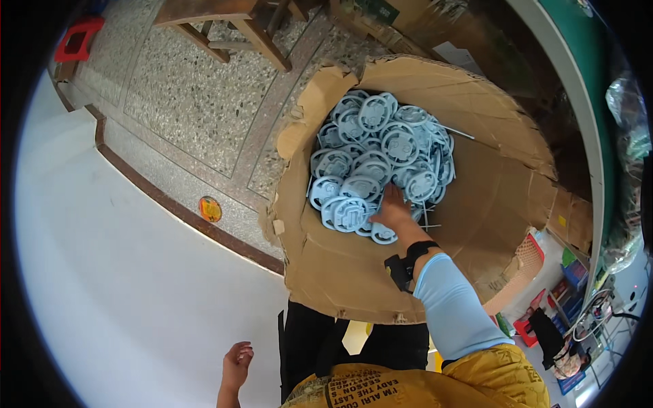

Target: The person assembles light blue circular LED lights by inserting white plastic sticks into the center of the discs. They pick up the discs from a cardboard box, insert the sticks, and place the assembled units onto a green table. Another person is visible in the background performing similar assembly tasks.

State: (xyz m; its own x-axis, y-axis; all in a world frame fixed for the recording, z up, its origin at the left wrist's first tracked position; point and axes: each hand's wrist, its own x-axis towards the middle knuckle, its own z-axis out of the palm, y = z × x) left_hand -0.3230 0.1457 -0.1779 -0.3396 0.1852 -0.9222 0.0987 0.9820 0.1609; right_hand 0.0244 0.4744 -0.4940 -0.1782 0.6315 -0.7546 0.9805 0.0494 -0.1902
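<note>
Pale blue-grey plastic pieces point(400, 144), roundish with raised shapes inside ring-like rims, lie heaped in a large cardboard box point(476, 224) in front of me. My right hand point(392, 207) reaches down into it from the near side. Its fingers are spread against the near part of the heap, with the thumb out to the left; I see no piece lifted. A light blue sleeve and a black wrist strap point(406, 264) cover part of that arm. My left hand point(237, 364) hangs low outside the box, its fingers curled with nothing visible in them.
A white wall point(149, 251) with a brown skirting runs along the left. On the speckled floor stands a wooden stool point(224, 30), beyond an orange round sticker point(210, 209). A green-topped table point(568, 41) edges the right, with cables and a pink basket point(524, 262) near it.
</note>
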